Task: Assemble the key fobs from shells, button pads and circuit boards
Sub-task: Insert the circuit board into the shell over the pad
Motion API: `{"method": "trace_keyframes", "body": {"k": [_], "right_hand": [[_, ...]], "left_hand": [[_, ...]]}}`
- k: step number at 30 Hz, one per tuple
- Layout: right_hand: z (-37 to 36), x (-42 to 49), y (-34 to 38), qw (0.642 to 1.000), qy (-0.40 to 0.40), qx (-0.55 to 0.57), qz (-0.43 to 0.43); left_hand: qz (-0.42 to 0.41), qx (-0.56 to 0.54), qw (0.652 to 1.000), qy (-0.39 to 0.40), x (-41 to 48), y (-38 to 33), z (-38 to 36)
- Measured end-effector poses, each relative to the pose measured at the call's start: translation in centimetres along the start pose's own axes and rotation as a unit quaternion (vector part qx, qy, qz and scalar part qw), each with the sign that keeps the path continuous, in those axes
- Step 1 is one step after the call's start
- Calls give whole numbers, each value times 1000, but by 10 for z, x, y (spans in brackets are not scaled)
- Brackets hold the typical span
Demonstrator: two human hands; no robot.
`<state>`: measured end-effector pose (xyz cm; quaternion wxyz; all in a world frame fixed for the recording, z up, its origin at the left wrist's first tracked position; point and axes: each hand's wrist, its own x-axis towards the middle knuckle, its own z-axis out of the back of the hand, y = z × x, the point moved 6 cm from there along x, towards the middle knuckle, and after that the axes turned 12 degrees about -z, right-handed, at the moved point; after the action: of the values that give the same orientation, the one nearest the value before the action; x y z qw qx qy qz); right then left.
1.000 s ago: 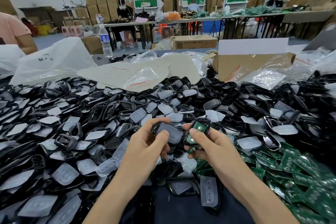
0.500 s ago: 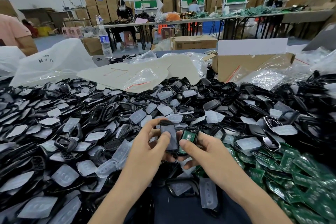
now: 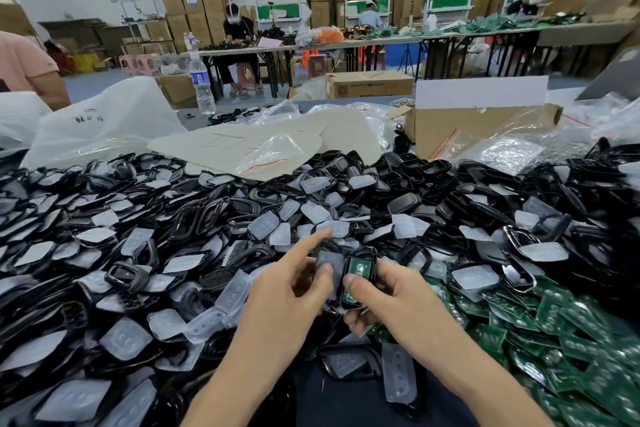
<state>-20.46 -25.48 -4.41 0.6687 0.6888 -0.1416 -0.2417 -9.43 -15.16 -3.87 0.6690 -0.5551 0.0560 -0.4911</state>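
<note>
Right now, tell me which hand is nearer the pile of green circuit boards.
Right. The right hand is at the edge of the circuit board pile; the left hand is farther off, over black shells.

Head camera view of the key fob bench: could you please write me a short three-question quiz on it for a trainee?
1. True or false: the right hand holds a black shell with a green circuit board in it.
2. Where does the pile of loose circuit boards lie? A: to the person's near right. B: to the near left. C: far ahead, in the middle.
3. Fill in: the left hand pinches a second shell fitted with a pale ____.
Key: 1 true; 2 A; 3 button pad.
</note>
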Motion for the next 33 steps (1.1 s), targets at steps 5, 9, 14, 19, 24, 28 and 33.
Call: {"method": "trace_keyframes", "body": {"k": [5, 9, 14, 19, 24, 28, 33], "right_hand": [[-1, 0, -1, 1000, -8, -3, 1], [0, 1, -5, 1000, -7, -7, -9], [-2, 4, -11, 999, 35, -10, -19], [-6, 4, -16, 997, 73, 6, -25], [-3, 4, -15, 998, 54, -36, -13], [-2, 2, -9, 995, 8, -94, 19], [3, 5, -10, 994, -36, -103, 22]], "left_hand": [[-22, 38, 999, -5, -2, -2, 0], [-30, 60, 998, -6, -3, 0, -2], [-45, 87, 995, -7, -3, 0, -2], [-55, 115, 992, -12, -4, 1, -1], [-72, 143, 987, -8, -5, -3, -5], [-66, 126, 990, 10, -5, -2, -10], [-83, 84, 992, 33, -8, -8, -13]]}}
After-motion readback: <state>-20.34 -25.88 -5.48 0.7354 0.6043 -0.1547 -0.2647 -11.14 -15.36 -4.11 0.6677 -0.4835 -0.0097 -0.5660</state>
